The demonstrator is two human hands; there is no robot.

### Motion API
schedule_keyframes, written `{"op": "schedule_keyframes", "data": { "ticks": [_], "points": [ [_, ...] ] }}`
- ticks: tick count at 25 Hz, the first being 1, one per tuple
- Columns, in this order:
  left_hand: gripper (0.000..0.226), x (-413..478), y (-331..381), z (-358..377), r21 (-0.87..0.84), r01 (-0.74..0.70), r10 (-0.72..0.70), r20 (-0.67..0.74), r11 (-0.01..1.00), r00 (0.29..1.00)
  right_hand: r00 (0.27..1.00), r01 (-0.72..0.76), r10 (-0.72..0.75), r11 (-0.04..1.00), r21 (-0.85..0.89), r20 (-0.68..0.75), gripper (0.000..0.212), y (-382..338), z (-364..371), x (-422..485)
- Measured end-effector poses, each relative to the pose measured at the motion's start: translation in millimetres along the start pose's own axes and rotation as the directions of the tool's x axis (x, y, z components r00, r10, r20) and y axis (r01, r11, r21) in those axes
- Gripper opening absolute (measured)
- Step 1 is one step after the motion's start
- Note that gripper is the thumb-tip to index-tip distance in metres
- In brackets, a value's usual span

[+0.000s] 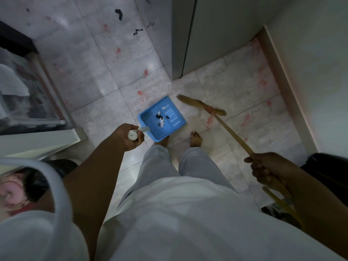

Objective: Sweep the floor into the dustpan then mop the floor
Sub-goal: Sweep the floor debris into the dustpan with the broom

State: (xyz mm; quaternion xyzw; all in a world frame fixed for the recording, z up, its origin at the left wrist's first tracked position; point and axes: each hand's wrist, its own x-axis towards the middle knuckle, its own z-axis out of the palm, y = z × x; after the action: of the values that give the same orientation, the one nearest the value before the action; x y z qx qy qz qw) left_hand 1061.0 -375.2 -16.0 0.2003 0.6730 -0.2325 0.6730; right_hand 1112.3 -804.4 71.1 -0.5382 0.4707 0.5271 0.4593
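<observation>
Your blue dustpan holds a small heap near its middle: white scraps mixed with a few black bits. The rest of its tray is bare blue plastic with pale ridges toward the far edge. The pan hides most of your left foot, and whether its base touches the floor cannot be told from the head view.

Your left hand grips the pan's white handle. The fingers are curled tight around it and the rounded end of the handle pokes out toward you.

Your right hand grips the wooden broom handle, its fingers wrapped fully round the stick. The stick runs away from that hand, up and to the left, to the straw broom head. The head is blurred and sits just beside the pan's far right corner, on the tiles to its right (contact with the pan is not clear). The pan lies between your two hands, nearer the left one.

A second pale yellow rod shows below your right wrist.

The pale tiles carry many pink-red smears. Loose black scraps lie on the floor well beyond the pan, at the top of the view. Your bare right foot stands just right of the pan, in front of a grey cabinet.
</observation>
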Motion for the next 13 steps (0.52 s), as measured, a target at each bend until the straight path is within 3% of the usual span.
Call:
{"op": "schedule_keyframes", "data": {
  "ticks": [7,13],
  "points": [
    [0.027,-23,-11,-31,-0.182,-0.035,0.050,0.078,0.983,0.996,0.996,0.080,-0.076,0.992,-0.101,0.041,0.020,-31,41,6],
    [0.036,-47,-41,-87,-0.477,-0.069,0.135,0.106,0.876,0.985,0.988,0.090,-0.055,0.965,-0.247,0.142,0.024,-70,110,0]
  ]
}}
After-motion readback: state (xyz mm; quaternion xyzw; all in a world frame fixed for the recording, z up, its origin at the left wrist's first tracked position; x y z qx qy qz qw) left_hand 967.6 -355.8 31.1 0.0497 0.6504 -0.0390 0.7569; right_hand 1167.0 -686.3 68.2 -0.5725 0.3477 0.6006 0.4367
